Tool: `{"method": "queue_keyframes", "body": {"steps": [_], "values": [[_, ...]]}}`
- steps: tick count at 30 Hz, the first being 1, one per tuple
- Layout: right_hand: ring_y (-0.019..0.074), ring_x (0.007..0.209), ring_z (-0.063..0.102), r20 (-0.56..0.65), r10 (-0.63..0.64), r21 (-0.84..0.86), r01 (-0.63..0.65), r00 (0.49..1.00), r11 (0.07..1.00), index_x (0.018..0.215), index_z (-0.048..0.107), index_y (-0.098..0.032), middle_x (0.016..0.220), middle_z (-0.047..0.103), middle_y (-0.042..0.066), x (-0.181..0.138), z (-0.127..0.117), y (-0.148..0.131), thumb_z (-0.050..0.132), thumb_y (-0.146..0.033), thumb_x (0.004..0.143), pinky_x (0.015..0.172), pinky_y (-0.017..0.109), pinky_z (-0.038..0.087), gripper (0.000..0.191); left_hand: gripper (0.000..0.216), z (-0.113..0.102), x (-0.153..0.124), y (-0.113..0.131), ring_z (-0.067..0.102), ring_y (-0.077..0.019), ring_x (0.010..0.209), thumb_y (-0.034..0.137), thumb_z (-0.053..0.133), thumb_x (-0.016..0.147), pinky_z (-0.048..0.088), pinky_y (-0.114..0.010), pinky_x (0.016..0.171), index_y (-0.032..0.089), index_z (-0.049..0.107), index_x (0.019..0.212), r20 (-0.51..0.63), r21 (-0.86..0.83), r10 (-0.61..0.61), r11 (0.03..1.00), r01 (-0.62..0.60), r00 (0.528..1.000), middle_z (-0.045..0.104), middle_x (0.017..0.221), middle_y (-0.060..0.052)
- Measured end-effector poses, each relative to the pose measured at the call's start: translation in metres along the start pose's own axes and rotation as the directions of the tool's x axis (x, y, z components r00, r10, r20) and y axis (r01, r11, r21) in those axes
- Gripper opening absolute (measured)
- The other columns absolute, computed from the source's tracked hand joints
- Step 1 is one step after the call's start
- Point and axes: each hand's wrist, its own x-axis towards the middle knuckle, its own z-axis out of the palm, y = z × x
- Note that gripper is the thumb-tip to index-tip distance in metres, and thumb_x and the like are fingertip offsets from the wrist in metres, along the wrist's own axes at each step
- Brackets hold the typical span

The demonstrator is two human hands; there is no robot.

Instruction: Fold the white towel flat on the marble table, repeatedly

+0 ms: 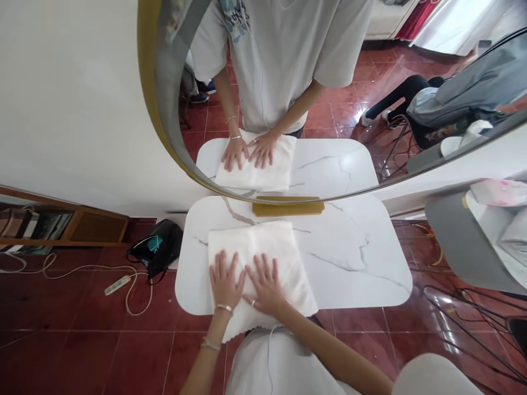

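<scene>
A white cloth [267,241] lies spread on the left half of a white marble-patterned table [354,241], its near edge hanging over the front. My left hand [225,280] rests flat on the cloth with fingers apart; two bracelets circle that wrist. Just to its right, my right hand [265,282] also lies flat on the cloth, fingers spread, with a ring on it. Neither hand grips anything. The cloth looks mostly smooth, with slight ripples by its right edge. Both hands and the cloth show again in the mirror.
A gold-rimmed mirror [263,109] stands at the table's back on a gold base [288,206]. On the left are a black bag [164,247], a power strip [117,285] with cables and a wooden cabinet [96,225]. A grey chair [465,236] is on the right. The mirror reflects a seated person.
</scene>
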Motion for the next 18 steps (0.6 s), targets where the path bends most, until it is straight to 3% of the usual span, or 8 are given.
{"method": "queue_keyframes", "body": {"steps": [3, 6, 9, 13, 18], "values": [[0.042, 0.145, 0.005, 0.078, -0.16, 0.064, 0.155, 0.984, 0.986, 0.154, 0.013, -0.019, 0.159, 0.005, 0.015, -0.008, -0.007, -0.003, 0.043, -0.066, 0.086, 0.11, 0.07, 0.01, 0.088, 0.052, -0.002, -0.025, -0.006, 0.018, -0.0314, 0.146, 0.038, 0.042, 0.093, 0.021, -0.057, 0.114, 0.023, 0.043, 0.143, -0.069, 0.033, -0.076, 0.996, 0.078, 0.995, 0.023, 0.158, -0.012], [0.0382, 0.146, 0.004, 0.115, -0.204, 0.07, 0.197, 0.972, 0.978, 0.154, 0.015, -0.016, 0.159, 0.006, 0.012, -0.023, -0.015, 0.018, 0.039, -0.072, 0.085, 0.114, 0.065, 0.008, 0.092, 0.053, 0.009, -0.033, 0.021, 0.011, -0.0337, 0.147, 0.035, 0.042, 0.093, 0.019, -0.06, 0.114, 0.018, 0.042, 0.144, -0.092, 0.054, -0.092, 0.994, 0.097, 0.992, 0.02, 0.158, -0.016], [0.0377, 0.146, 0.004, 0.102, -0.161, 0.014, 0.161, 0.982, 0.987, 0.153, 0.018, -0.014, 0.159, 0.009, 0.011, -0.047, -0.023, 0.052, 0.039, -0.073, 0.083, 0.114, 0.065, 0.006, 0.094, 0.054, 0.023, -0.028, 0.067, 0.009, -0.0341, 0.147, 0.031, 0.043, 0.092, 0.018, -0.061, 0.114, 0.018, 0.041, 0.144, -0.072, 0.042, -0.036, 0.998, 0.04, 0.997, 0.019, 0.158, -0.016], [0.0377, 0.146, 0.008, 0.024, -0.019, -0.095, 0.021, 1.0, 0.995, 0.153, 0.017, -0.017, 0.158, 0.016, 0.012, -0.089, -0.036, 0.104, 0.043, -0.069, 0.084, 0.114, 0.064, 0.006, 0.091, 0.059, 0.04, -0.012, 0.135, 0.008, -0.0332, 0.147, 0.032, 0.045, 0.091, 0.018, -0.059, 0.115, 0.023, 0.034, 0.148, -0.005, -0.015, 0.11, 0.994, -0.11, 0.994, 0.017, 0.159, -0.014], [0.0363, 0.145, 0.014, -0.144, 0.14, -0.178, -0.165, 0.98, 0.97, 0.154, 0.015, -0.02, 0.156, 0.024, 0.013, -0.138, -0.058, 0.17, 0.049, -0.063, 0.084, 0.114, 0.062, 0.011, 0.089, 0.065, 0.061, 0.009, 0.219, 0.009, -0.0317, 0.147, 0.042, 0.046, 0.092, 0.02, -0.059, 0.116, 0.028, 0.024, 0.151, 0.035, -0.117, 0.314, 0.944, -0.308, 0.949, 0.019, 0.159, -0.012]]}}
